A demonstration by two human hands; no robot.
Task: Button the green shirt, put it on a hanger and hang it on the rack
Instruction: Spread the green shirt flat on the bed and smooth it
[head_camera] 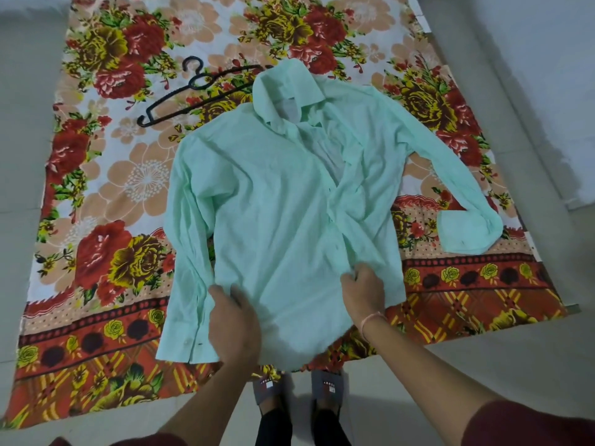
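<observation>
The mint-green shirt point(277, 201) lies front-up on a floral sheet, collar away from me, its front partly open near the collar. Its right sleeve stretches out to a folded cuff at the right; the left sleeve lies along its side. My left hand point(233, 320) rests on the lower left of the shirt near the hem, fingers pinching the cloth. My right hand point(363, 292) grips the front edge at the lower right. A black hanger point(193, 88) lies flat on the sheet past the shirt's left shoulder, one end tucked under the collar.
The floral sheet point(106, 194) covers a pale tiled floor point(531, 91). My feet in grey slippers point(299, 389) stand at the sheet's near edge. No rack is in view.
</observation>
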